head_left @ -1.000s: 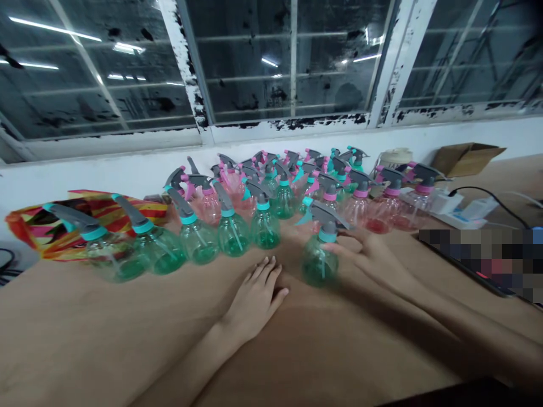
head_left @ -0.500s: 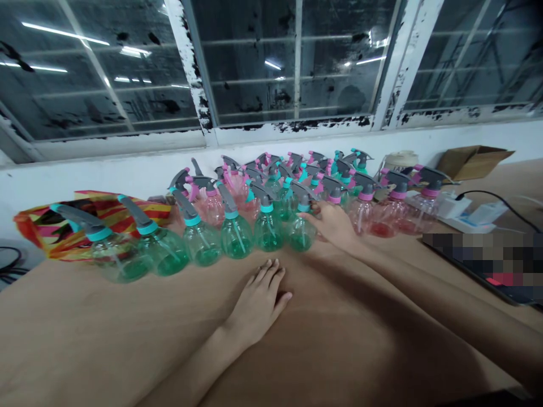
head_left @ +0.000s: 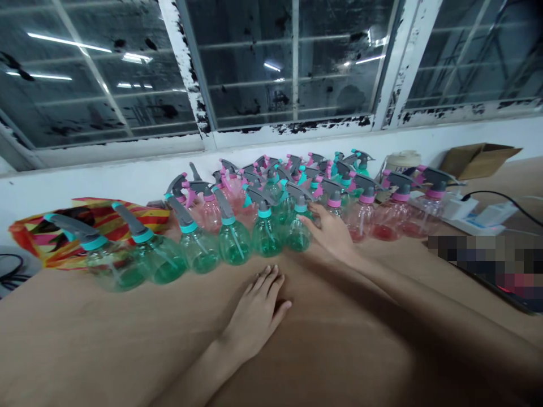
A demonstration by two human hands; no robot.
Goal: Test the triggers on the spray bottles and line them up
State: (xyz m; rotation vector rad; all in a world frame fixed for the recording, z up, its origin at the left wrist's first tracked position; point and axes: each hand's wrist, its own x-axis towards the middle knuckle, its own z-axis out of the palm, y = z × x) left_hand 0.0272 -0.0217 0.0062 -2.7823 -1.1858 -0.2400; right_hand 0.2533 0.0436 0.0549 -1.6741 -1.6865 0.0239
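Observation:
My right hand [head_left: 333, 232] is at the neck of a green spray bottle [head_left: 297, 233] with a grey trigger head and turquoise collar. The thumb lies across the bottle's front and the fingers curl behind it, partly hidden. This bottle stands upright on the table, at the right end of a front row of green spray bottles. Its left neighbour is another green spray bottle [head_left: 268, 237]. Palm down on the wooden table [head_left: 339, 350], my left hand [head_left: 257, 311] rests in front of the row, fingers stretched out, holding nothing.
Pink spray bottles [head_left: 385, 220] continue the line on the right, with more pink and green ones crowded behind. A red-and-yellow bag [head_left: 123, 217] lies at left. Toward the right are a power strip [head_left: 475, 223], an open cardboard box [head_left: 479, 161] and a dark flat device [head_left: 521, 305].
My right hand has carried the green spray bottle left and back, setting it beside the front row. It stays by the bottle's neck. My left hand has hardly moved.

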